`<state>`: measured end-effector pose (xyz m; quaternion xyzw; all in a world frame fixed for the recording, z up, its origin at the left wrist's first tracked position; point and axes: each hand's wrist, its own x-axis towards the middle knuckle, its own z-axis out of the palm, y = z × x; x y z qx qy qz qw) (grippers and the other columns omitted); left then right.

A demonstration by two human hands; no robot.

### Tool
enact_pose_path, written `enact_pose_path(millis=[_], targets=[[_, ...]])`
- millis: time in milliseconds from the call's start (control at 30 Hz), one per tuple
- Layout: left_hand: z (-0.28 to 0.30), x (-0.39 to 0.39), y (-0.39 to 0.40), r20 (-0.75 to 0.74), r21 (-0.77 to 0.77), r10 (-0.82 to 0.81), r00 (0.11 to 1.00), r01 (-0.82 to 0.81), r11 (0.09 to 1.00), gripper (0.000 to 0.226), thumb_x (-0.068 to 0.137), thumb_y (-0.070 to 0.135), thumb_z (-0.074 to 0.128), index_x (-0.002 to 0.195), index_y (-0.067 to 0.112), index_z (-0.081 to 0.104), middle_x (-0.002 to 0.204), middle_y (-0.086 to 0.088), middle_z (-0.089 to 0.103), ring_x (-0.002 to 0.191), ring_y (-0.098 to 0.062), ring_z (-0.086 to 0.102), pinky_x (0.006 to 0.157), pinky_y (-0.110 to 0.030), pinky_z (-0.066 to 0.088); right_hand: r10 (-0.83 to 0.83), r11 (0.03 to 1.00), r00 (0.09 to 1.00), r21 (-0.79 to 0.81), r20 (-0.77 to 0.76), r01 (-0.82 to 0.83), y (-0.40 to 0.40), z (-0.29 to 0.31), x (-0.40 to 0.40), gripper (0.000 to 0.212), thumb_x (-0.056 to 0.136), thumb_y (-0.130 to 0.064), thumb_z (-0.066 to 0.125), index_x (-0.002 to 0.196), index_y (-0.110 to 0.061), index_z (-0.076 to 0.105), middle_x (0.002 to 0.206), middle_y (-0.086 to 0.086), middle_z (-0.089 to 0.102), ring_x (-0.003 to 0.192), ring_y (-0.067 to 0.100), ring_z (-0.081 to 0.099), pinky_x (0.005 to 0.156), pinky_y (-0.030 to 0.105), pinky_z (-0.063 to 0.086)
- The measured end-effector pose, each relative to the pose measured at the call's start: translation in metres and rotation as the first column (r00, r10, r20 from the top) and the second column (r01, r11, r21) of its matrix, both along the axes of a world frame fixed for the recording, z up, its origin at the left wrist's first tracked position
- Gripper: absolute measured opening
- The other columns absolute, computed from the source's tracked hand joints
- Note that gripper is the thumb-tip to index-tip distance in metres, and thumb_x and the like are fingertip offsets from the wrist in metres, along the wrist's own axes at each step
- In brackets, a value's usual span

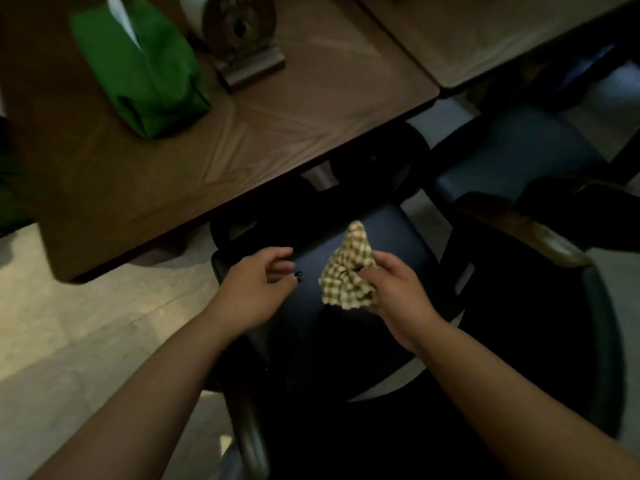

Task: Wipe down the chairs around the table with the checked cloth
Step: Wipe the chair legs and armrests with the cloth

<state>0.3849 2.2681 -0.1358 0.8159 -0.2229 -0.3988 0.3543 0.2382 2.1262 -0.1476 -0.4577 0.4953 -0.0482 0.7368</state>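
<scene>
Right hand: I am gripping the checked cloth (348,271) in my right hand (398,289), fingers curling round the bunched fabric above the chair seat (388,244).
Left hand: my left hand (256,285) is hovering over the seat's left edge, fingers loosely curled and holding nothing.
Cloth: it is hanging crumpled above the middle of the seat; I cannot tell whether it is touching the seat.
Progress: I am judging the wiping of this chair as barely begun or about to begin; nothing shows which surfaces are done.
Left to do: the second chair (512,157), to the right, is waiting, as far as I can judge.
Edges: the table (277,133) is overhanging the seat's far edge, limiting forward strokes.
Room: the armrest (526,226) is bounding the right side; the near seat area is lying open.
On the table: a green pouch (138,71) and a round ornament (242,39) are sitting near its far-left part.
</scene>
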Motion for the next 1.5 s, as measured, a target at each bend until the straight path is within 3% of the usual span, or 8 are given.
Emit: enact_pose_path(millis=[400, 567, 700, 900, 1100, 1233, 1367, 1500], targets=[[0.175, -0.148, -0.052, -0.015, -0.433, 0.255, 0.967, -0.237, 0.87, 0.035, 0.088, 0.006, 0.066, 0.107, 0.036, 0.062, 0.104, 0.01, 0.071, 0.099, 0.005, 0.064, 0.083, -0.009, 0.048, 0.086, 0.988, 0.957, 0.103, 0.277, -0.118, -0.053, 0.191, -0.096, 0.031, 0.093, -0.013, 0.048, 0.118, 0.0, 0.061, 0.114, 0.02, 0.067, 0.106, 0.033, 0.063, 0.088, 0.042, 0.05], [0.22, -0.173, -0.044, 0.118, -0.491, 0.212, 0.97, -0.129, 0.861, 0.032, 0.082, 0.018, 0.073, 0.105, 0.039, 0.066, 0.105, 0.021, 0.07, 0.103, 0.005, 0.063, 0.089, -0.018, 0.052, 0.184, 0.983, 0.94, -0.061, 0.286, -0.174, -0.054, 0.241, -0.117, 0.019, 0.087, -0.007, 0.06, 0.104, -0.004, 0.067, 0.099, 0.015, 0.073, 0.09, 0.025, 0.07, 0.073, 0.033, 0.055], [0.246, -0.188, -0.02, 0.389, -0.384, -0.001, 0.921, 0.163, 0.909, 0.048, 0.073, 0.045, 0.075, 0.117, 0.048, 0.058, 0.124, 0.032, 0.054, 0.119, 0.01, 0.048, 0.095, -0.011, 0.043, 0.131, 0.991, 0.944, -0.07, 0.303, -0.115, -0.039, 0.265, -0.131, 0.017, 0.092, -0.008, 0.055, 0.098, -0.003, 0.07, 0.092, 0.013, 0.074, 0.084, 0.024, 0.072, 0.063, 0.029, 0.055], [0.274, -0.222, -0.001, 0.586, -0.394, 0.093, 0.805, 0.182, 0.901, 0.02, 0.081, 0.025, 0.074, 0.098, 0.035, 0.073, 0.118, 0.02, 0.059, 0.113, 0.007, 0.052, 0.096, -0.011, 0.038, 0.094, 0.99, 0.948, -0.127, 0.303, -0.058, -0.011, 0.289, -0.159, 0.018, 0.095, -0.013, 0.054, 0.098, -0.004, 0.069, 0.085, 0.011, 0.074, 0.074, 0.02, 0.071, 0.056, 0.027, 0.053], [0.305, -0.26, -0.009, 0.443, -0.572, 0.262, 0.857, 0.045, 0.819, 0.011, 0.087, 0.018, 0.069, 0.091, 0.024, 0.077, 0.095, 0.012, 0.071, 0.09, 0.0, 0.065, 0.081, -0.022, 0.052, 0.189, 0.981, 0.924, -0.104, 0.332, -0.163, -0.026, 0.318, -0.196, 0.026, 0.096, -0.007, 0.046, 0.106, 0.009, 0.064, 0.098, 0.026, 0.069, 0.081, 0.031, 0.069, 0.069, 0.038, 0.057], [0.325, -0.284, -0.037, 0.346, -0.64, 0.37, 0.862, -0.071, 0.765, 0.013, 0.09, 0.019, 0.065, 0.087, 0.028, 0.074, 0.083, 0.012, 0.074, 0.076, -0.002, 0.068, 0.065, -0.018, 0.052, 0.297, 0.953, 0.895, -0.165, 0.333, -0.255, -0.059, 0.337, -0.223, 0.02, 0.096, -0.015, 0.05, 0.112, -0.008, 0.059, 0.098, 0.018, 0.071, 0.083, 0.033, 0.071, 0.07, 0.038, 0.058], [0.338, -0.31, -0.075, 0.225, -0.688, 0.531, 0.817, -0.252, 0.68, 0.009, 0.091, 0.021, 0.064, 0.087, 0.018, 0.073, 0.082, 0.003, 0.074, 0.08, -0.014, 0.07, 0.069, -0.029, 0.058, 0.469, 0.853, 0.836, -0.39, 0.284, -0.346, -0.095, 0.355, -0.243, 0.026, 0.094, -0.012, 0.05, 0.109, -0.026, 0.065, 0.105, 0.005, 0.071, 0.095, 0.022, 0.069, 0.075, 0.035, 0.059], [0.35, -0.338, -0.1, 0.098, -0.725, 0.58, 0.808, -0.341, 0.598, 0.011, 0.094, 0.028, 0.059, 0.093, 0.024, 0.069, 0.087, 0.012, 0.074, 0.082, -0.004, 0.068, 0.065, -0.014, 0.053, 0.609, 0.757, 0.707, -0.53, 0.361, -0.382, -0.114, 0.374, -0.263, 0.046, 0.077, 0.002, 0.045, 0.107, -0.022, 0.07, 0.112, 0.005, 0.069, 0.107, 0.019, 0.063, 0.091, 0.037, 0.051]])
